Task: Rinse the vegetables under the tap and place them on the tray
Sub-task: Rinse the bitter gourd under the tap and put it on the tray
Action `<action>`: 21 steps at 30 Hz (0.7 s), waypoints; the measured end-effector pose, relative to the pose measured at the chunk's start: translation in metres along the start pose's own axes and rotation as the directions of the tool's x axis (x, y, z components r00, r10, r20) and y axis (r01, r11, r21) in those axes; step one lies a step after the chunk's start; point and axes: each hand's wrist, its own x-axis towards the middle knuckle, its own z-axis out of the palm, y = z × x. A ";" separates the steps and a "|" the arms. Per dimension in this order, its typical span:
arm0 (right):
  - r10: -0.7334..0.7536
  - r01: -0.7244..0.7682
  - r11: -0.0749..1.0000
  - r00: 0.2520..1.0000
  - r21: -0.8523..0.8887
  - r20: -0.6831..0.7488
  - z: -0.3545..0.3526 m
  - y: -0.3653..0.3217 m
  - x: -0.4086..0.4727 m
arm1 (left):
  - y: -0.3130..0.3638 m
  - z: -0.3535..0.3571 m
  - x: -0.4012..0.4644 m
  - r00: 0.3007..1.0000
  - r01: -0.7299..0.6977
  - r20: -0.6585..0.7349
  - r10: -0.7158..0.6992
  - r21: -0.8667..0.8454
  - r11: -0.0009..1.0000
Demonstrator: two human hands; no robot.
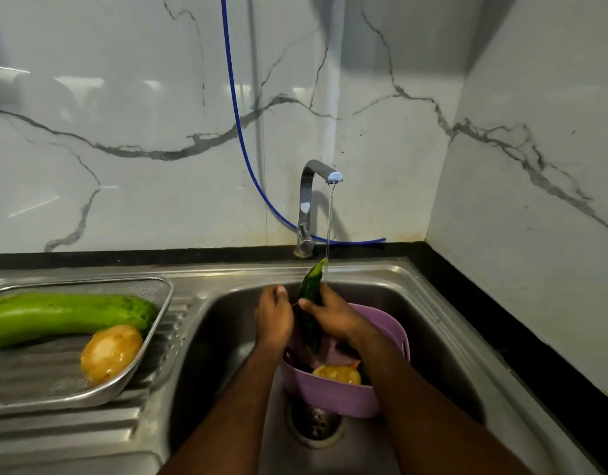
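While both hands clasp it at frame centre, right hand (333,315) curled round and left hand (273,315) against its side, the cucumber (311,286) stands tilted under the tap (313,200) stream above a purple colander (333,392) in the sink (443,323); left of frame, tray (90,399) carrying gourd (62,315) and potato (110,353).

This is a home kitchen. A stainless steel sink (443,303) with a ribbed draining board (90,437) is set into a dark-edged table (535,337) in a corner, with a chrome tap (307,200) running water behind it. Glossy marble-look wall panels (124,114) back it, and vegetables lie in a metal tray (158,303) and a purple basket (333,395).
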 end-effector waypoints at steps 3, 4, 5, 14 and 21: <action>0.032 -0.032 0.991 0.999 0.132 0.003 -0.001 -0.003 0.003 | -0.001 0.008 -0.005 0.976 0.064 0.210 -0.056 -0.030 0.998; 0.044 -0.044 0.990 0.999 0.135 -0.001 -0.003 -0.006 0.001 | 0.006 0.007 -0.011 0.962 0.113 0.258 -0.093 -0.061 0.992; 0.060 -0.059 0.990 0.998 0.126 -0.006 -0.006 -0.007 0.000 | 0.014 0.004 -0.018 0.947 0.161 0.298 -0.122 -0.111 0.981; 0.161 -0.125 0.936 0.984 0.328 -0.083 -0.006 -0.004 0.004 | 0.021 -0.005 -0.030 0.849 0.256 0.505 -0.157 -0.133 0.958; 0.163 -0.016 0.785 0.970 0.620 -0.181 0.002 -0.020 0.008 | 0.018 -0.008 -0.027 0.898 0.079 0.440 -0.010 -0.139 0.987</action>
